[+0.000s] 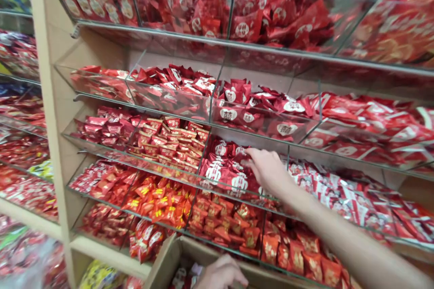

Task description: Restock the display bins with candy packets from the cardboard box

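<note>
My right hand (266, 169) reaches into a clear-fronted bin on the third shelf, among red packets with white characters (224, 171). Its fingers lie on the packets and curl slightly; whether they grip one is hidden. My left hand (220, 274) is at the bottom edge, over an open cardboard box (169, 255) that holds more red and white packets. Its fingers bend down into the box and what they touch is hidden.
A beige shelf unit (50, 113) carries several tiers of clear acrylic bins (210, 104) full of red sweet packets. Orange-red packets (159, 203) fill the bins below my right hand. More shelves of mixed packets stand at the left.
</note>
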### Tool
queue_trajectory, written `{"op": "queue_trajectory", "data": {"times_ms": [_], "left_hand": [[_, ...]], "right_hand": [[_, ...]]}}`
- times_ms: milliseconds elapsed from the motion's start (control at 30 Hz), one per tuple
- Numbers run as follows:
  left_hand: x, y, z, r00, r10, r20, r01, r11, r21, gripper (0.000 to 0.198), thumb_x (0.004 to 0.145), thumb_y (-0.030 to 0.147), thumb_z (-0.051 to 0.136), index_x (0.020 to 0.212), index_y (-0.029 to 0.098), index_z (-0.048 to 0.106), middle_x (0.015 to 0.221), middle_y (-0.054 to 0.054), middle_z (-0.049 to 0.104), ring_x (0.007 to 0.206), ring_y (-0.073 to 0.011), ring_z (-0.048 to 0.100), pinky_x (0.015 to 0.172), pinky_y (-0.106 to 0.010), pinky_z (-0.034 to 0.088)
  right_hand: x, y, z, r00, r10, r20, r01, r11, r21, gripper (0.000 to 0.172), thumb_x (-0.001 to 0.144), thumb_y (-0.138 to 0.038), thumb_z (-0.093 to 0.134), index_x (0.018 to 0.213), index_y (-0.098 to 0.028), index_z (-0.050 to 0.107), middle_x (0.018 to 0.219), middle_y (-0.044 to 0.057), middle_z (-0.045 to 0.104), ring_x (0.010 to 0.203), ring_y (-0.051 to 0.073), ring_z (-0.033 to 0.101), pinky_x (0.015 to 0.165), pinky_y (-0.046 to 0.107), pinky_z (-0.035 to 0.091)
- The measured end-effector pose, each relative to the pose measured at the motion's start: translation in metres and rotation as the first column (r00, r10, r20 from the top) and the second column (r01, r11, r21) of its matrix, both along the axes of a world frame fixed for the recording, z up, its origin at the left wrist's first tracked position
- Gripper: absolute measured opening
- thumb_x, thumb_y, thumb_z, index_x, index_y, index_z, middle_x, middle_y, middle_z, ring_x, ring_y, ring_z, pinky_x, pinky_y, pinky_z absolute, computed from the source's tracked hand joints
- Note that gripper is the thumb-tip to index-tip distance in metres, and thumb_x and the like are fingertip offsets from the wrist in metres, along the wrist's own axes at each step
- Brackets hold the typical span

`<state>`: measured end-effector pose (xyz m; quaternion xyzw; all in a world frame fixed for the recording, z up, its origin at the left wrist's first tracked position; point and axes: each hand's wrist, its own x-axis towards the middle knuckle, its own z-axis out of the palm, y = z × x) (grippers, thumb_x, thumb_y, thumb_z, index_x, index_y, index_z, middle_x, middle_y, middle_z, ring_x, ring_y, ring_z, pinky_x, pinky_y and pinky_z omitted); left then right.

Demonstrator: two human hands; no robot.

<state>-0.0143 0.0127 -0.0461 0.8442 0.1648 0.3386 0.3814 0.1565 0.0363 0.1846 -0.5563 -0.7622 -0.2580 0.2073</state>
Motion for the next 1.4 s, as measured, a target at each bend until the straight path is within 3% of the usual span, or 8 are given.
{"op": "queue_trajectory", "data": {"times_ms": [67, 133, 333, 467, 667, 1033, 1267, 1400], "left_hand": [[0.001, -0.004, 0.008, 1.000, -0.022, 0.001, 0.022, 0.997, 0.072, 0.023, 0.076, 0.030, 0.052, 0.091, 0.017, 0.062, 0.085, -0.007, 0.058, 0.068, -0.0115, 0.054, 0.060, -0.019, 0.044], [0.000, -0.007, 0.014, 1.000, -0.011, -0.004, 0.011, 0.993, 0.120, 0.021, 0.074, 0.023, 0.051, 0.090, 0.016, 0.062, 0.084, -0.008, 0.059, 0.074, -0.0136, 0.055, 0.065, -0.021, 0.045], [-0.002, -0.009, 0.009, 0.991, -0.028, -0.133, 0.052, 0.982, 0.181, 0.018, 0.070, 0.014, 0.057, 0.085, 0.016, 0.066, 0.081, -0.005, 0.061, 0.071, -0.0117, 0.058, 0.064, -0.016, 0.046], [0.002, -0.009, 0.003, 0.968, -0.063, -0.242, 0.125, 0.960, 0.249, 0.015, 0.073, 0.016, 0.059, 0.086, 0.018, 0.066, 0.079, -0.003, 0.063, 0.069, -0.0094, 0.058, 0.062, -0.012, 0.045], [0.002, -0.011, 0.008, 0.914, -0.113, -0.391, 0.246, 0.919, 0.309, 0.011, 0.076, 0.016, 0.059, 0.085, 0.018, 0.066, 0.074, -0.001, 0.065, 0.069, -0.0094, 0.059, 0.063, -0.011, 0.044], [0.001, -0.008, -0.011, 0.914, -0.125, -0.386, 0.251, 0.923, 0.294, 0.016, 0.080, 0.019, 0.052, 0.091, 0.021, 0.064, 0.080, -0.002, 0.066, 0.073, -0.0112, 0.061, 0.066, -0.014, 0.044], [0.002, -0.008, -0.002, 0.901, -0.144, -0.410, 0.292, 0.899, 0.327, 0.013, 0.080, 0.019, 0.055, 0.089, 0.019, 0.064, 0.080, -0.002, 0.067, 0.073, -0.0107, 0.061, 0.066, -0.013, 0.044], [0.002, -0.005, 0.004, 0.860, -0.128, -0.493, 0.318, 0.891, 0.325, 0.002, 0.075, 0.018, 0.061, 0.073, 0.019, 0.059, 0.067, 0.003, 0.059, 0.061, -0.0086, 0.055, 0.049, -0.012, 0.037]], "right_hand": [[-0.001, 0.035, 0.015, 0.986, -0.161, 0.051, 0.167, 0.977, -0.131, 0.025, 0.084, -0.020, 0.041, 0.107, -0.016, 0.051, 0.095, 0.014, 0.064, 0.092, 0.026, 0.056, 0.080, 0.040, 0.038], [0.000, 0.064, 0.022, 0.971, -0.239, 0.018, 0.237, 0.949, -0.209, 0.026, 0.082, -0.020, 0.045, 0.106, -0.016, 0.053, 0.095, 0.015, 0.065, 0.091, 0.027, 0.058, 0.078, 0.038, 0.039], [0.015, 0.106, 0.023, 0.970, -0.219, -0.107, 0.176, 0.933, -0.314, 0.031, 0.080, -0.025, 0.049, 0.111, -0.022, 0.054, 0.110, 0.004, 0.062, 0.094, 0.018, 0.058, 0.076, 0.023, 0.043], [0.022, 0.107, 0.021, 0.974, -0.193, -0.118, 0.141, 0.926, -0.349, 0.030, 0.077, -0.027, 0.055, 0.106, -0.023, 0.060, 0.111, 0.001, 0.062, 0.097, 0.016, 0.057, 0.080, 0.021, 0.041], [0.021, 0.103, 0.022, 0.976, -0.203, -0.075, 0.166, 0.925, -0.342, 0.030, 0.075, -0.026, 0.058, 0.103, -0.020, 0.063, 0.106, 0.004, 0.064, 0.095, 0.019, 0.057, 0.080, 0.024, 0.041], [0.011, 0.086, 0.023, 0.975, -0.223, 0.016, 0.217, 0.927, -0.305, 0.036, 0.073, -0.023, 0.060, 0.108, -0.017, 0.061, 0.109, 0.011, 0.060, 0.101, 0.023, 0.053, 0.084, 0.028, 0.039], [0.003, 0.097, 0.021, 0.992, -0.117, 0.040, 0.124, 0.948, -0.292, 0.032, 0.075, -0.012, 0.053, 0.105, -0.016, 0.062, 0.107, 0.006, 0.062, 0.098, 0.018, 0.055, 0.084, 0.020, 0.037], [0.002, 0.096, 0.017, 0.994, -0.094, 0.055, 0.105, 0.958, -0.266, 0.032, 0.072, -0.012, 0.055, 0.103, -0.014, 0.062, 0.106, 0.008, 0.062, 0.096, 0.018, 0.055, 0.082, 0.021, 0.039]]}}
